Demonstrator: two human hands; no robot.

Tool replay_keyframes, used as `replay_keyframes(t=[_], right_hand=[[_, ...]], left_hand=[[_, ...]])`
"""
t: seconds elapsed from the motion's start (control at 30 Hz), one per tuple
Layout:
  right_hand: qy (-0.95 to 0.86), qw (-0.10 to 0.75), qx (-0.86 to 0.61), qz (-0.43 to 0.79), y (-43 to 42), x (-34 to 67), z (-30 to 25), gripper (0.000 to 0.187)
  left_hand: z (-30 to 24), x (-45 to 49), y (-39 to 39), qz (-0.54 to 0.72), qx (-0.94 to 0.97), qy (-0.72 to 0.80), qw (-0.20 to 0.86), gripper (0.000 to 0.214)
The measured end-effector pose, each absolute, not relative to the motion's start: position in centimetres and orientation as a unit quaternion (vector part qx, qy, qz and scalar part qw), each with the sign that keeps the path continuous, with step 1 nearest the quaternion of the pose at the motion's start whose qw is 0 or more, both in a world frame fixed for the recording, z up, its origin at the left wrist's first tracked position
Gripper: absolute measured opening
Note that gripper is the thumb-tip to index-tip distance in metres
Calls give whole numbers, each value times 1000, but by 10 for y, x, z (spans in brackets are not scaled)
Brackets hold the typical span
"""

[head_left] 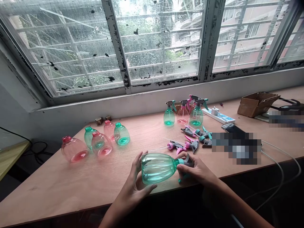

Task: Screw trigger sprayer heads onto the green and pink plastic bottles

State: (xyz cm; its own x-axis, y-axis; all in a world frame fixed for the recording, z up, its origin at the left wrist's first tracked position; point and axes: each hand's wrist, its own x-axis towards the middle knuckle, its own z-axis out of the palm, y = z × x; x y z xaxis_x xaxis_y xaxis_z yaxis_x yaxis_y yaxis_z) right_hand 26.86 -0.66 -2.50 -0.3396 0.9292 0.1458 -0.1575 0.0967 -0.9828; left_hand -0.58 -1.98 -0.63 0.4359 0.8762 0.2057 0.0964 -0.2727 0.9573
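Note:
My left hand (133, 188) cups the base of a clear green plastic bottle (158, 167), which lies sideways over the table's near edge. My right hand (196, 171) is wrapped round the grey and green spray head (187, 161) at the bottle's neck. Several loose spray heads (190, 141), pink and green, lie just beyond my right hand. Several bare bottles, pink (74, 149) and green (122, 134), stand at the left. Three bottles with spray heads fitted (182, 114) stand near the back by the window.
The wooden table (71, 183) runs along a window sill. A white power strip (219, 115) and a cardboard box (256, 104) sit at the back right. A phone (231, 127) and white cables (277, 158) lie at the right edge.

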Motion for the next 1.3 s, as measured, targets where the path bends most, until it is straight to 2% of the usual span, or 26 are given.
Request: replay_keyframes(t=[0.17, 0.33, 0.5, 0.67, 0.9, 1.17, 1.3], right_hand=[[-573, 465, -336, 585, -6, 268, -26, 36], [-566, 458, -339, 596, -8, 270, -27, 37], [-561, 454, -340, 603, -9, 271, -26, 40], [-566, 471, -333, 589, -6, 272, -29, 37], [-556, 453, -343, 607, -5, 272, -31, 38], [-577, 437, -342, 599, -7, 271, -26, 37], [-573, 438, -343, 601, -7, 271, -25, 38]], left_hand=[[-3, -2, -21, 383, 709, 366, 466, 84], [-5, -5, -23, 379, 695, 349, 501, 102], [-5, -9, -21, 388, 697, 306, 519, 84], [-2, -7, -23, 353, 729, 352, 469, 94], [-5, -6, -23, 354, 744, 357, 440, 87], [-1, -7, -24, 357, 735, 381, 433, 93], [-1, -1, -24, 379, 722, 382, 434, 105]])
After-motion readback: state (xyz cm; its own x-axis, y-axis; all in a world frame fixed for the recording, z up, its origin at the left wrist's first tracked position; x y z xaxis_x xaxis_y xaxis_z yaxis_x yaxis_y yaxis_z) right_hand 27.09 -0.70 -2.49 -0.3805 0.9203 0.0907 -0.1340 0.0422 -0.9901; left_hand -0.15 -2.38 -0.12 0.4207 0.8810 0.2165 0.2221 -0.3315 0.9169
